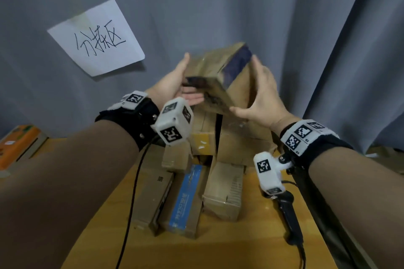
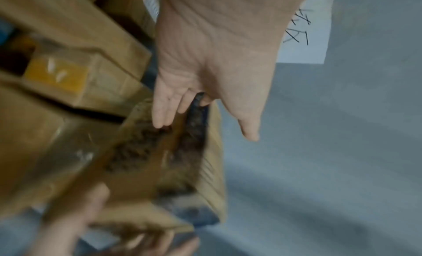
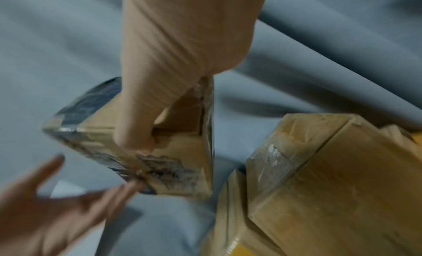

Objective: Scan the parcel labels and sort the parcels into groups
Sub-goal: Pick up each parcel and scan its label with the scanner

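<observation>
Fingers (image 1: 254, 65) of both hands lie straight against one small parcel (image 1: 218, 70), raised and tilted above the pile.

Left hand (image 1: 175, 82) presses its open palm on the parcel's left side; right hand (image 1: 261, 96) braces the right side, thumb at the near corner. Below, more cardboard parcels (image 1: 220, 190) are stacked on the tabletop (image 1: 240, 244), a black scanner (image 1: 288, 214) lying near right. A handwritten paper sign (image 1: 98, 38) hangs on the grey curtain (image 1: 240, 6) far left.
</observation>
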### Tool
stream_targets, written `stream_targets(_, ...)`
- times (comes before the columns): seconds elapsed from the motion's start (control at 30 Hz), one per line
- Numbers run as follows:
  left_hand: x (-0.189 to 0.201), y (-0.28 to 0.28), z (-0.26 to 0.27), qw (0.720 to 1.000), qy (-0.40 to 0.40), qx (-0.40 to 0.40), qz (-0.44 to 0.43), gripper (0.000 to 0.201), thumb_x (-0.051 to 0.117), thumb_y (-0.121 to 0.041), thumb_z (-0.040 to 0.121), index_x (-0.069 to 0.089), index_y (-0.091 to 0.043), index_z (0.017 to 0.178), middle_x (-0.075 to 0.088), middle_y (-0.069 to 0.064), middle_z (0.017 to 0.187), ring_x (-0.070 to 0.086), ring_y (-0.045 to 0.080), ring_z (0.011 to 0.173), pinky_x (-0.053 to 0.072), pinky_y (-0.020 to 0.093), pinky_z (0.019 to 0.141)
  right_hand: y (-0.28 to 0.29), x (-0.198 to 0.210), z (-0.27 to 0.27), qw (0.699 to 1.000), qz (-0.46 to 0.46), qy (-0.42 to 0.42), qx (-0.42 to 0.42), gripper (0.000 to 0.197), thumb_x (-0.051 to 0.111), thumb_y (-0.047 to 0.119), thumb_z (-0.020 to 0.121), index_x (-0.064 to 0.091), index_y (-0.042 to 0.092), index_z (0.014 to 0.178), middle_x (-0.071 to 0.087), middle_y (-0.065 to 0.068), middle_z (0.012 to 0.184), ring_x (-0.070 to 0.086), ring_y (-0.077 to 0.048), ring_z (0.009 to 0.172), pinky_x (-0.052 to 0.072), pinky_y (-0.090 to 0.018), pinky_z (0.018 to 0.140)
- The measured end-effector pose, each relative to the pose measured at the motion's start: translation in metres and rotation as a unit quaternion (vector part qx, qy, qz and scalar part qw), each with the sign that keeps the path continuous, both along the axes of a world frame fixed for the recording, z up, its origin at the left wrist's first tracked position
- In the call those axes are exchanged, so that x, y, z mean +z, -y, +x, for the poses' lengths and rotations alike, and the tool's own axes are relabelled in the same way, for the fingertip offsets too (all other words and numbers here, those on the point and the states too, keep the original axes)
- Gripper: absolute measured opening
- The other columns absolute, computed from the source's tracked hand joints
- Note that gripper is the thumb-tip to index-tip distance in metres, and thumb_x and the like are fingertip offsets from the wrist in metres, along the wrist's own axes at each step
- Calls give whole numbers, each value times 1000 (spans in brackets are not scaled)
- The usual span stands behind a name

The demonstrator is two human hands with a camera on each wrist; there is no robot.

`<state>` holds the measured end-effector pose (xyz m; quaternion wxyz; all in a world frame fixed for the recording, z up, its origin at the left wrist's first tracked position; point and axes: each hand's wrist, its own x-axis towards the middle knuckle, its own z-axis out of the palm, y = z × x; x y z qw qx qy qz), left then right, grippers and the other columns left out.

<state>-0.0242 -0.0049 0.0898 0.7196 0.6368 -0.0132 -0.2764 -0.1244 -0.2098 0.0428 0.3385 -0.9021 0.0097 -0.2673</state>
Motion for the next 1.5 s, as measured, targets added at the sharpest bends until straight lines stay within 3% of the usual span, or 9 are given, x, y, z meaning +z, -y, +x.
stream_targets(0.13,15,-16,1,998,-12,-34,57,106,69,-86,43,62,-4,110,62,17,119,62,36,111,48,54,96,-18,8,-6,956,-289,57,15,116,86,38,58,14,31,149,23,-27,149,19,-43,138,12,-59,118)
stream_targets(0.27,22,-24,-7,993,41,-44,98,71,48,-78,79,70,-11,85,73,13,71,71,25,57,58,32,51,-33,10,1,898,-423,116,35,112,85,42,56,21,29,147,20,-19,145,22,-38,135,7,-55,116)
stream_targets(0.47,17,-38,-7,996,68,-39,38,47,38,-50,99,66,-14,90,74,8,70,71,18,59,56,24,46,-48,9,8,876,-465,115,56,111,85,41,59,22,28,149,27,-22,146,28,-39,137,10,-54,117)
stream_targets(0.57,3,-45,-10,998,58,17,21,37,45,-44,98,63,-12,96,73,5,65,69,15,51,50,21,40,-52,9,7,913,-395,58,84,101,73,56,72,15,26,149,39,-21,145,38,-39,134,11,-48,117)
stream_targets(0.67,-15,-58,-5,995,36,81,42,56,64,-50,86,54,-14,127,75,9,97,74,23,73,56,30,50,-52,11,4,963,-264,-2,54,87,53,64,84,18,23,153,35,-17,148,35,-36,136,21,-49,116)
stream_targets(0.8,-28,-65,-14,993,79,87,33,48,58,-28,94,32,-18,133,62,7,102,66,19,75,53,26,44,-46,12,5,995,-7,-100,10,77,59,52,90,28,16,150,30,-14,150,32,-30,140,26,-42,117)
stream_targets(1.03,-40,-59,-40,985,105,-49,-126,80,55,-1,72,32,-22,146,54,19,134,62,33,110,56,47,87,-52,8,-2,892,411,-167,84,78,71,54,79,36,26,143,68,1,123,68,-16,106,50,-44,99)
stream_targets(1.23,-66,-72,-45,990,68,-82,-98,75,57,-3,71,38,-28,138,61,11,127,62,31,112,53,52,89,-59,-20,-20,890,410,-179,93,82,81,55,61,42,40,132,70,6,120,66,-18,112,46,-49,104)
stream_targets(1.5,-137,-100,-61,996,-16,-61,59,98,84,-52,60,37,-25,141,70,6,116,69,28,103,56,47,84,-99,-75,-45,876,381,-292,41,83,70,54,80,29,35,149,67,7,122,63,-16,112,40,-49,108)
